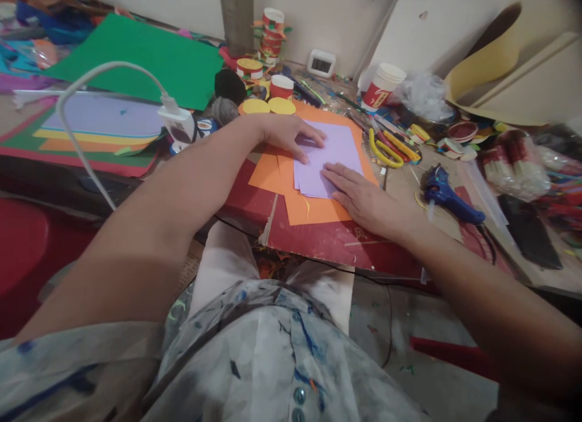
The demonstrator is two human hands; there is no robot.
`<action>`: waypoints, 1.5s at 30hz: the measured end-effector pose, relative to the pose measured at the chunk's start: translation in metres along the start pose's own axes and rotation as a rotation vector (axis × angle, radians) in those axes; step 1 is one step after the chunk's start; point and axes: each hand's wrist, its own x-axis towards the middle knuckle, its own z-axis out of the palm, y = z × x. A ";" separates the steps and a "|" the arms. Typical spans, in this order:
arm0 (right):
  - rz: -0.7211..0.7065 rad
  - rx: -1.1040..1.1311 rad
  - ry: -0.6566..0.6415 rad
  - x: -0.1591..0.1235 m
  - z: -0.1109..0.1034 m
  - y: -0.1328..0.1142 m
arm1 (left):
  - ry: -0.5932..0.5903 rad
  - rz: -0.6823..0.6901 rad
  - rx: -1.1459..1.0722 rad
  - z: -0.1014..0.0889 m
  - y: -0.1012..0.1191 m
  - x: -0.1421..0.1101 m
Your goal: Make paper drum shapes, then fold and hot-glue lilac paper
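A folded sheet of lilac paper lies on larger orange sheets near the front edge of the table. My left hand rests on the lilac paper's upper left side, thumb and fingers spread apart. Lower down, my right hand lies with outstretched fingers on the paper's lower right part. Neither hand grips anything that I can see. Two yellow paper discs sit just beyond my left wrist. Yellow-handled scissors lie to the right of the orange paper.
A blue glue gun lies at right, its cord trailing down. Paper cups and a small digital clock stand behind. To the left are a green sheet, stacked coloured sheets and a white charger with a looping cable.
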 end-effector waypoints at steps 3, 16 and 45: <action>0.013 0.015 0.096 -0.008 -0.011 0.010 | 0.023 0.004 -0.027 -0.001 0.001 -0.001; 0.217 0.136 0.420 -0.009 -0.015 0.052 | -0.038 -0.063 0.216 0.010 0.009 0.009; 0.147 -0.074 0.045 0.051 0.000 0.025 | 0.325 -0.220 0.094 0.032 0.013 0.011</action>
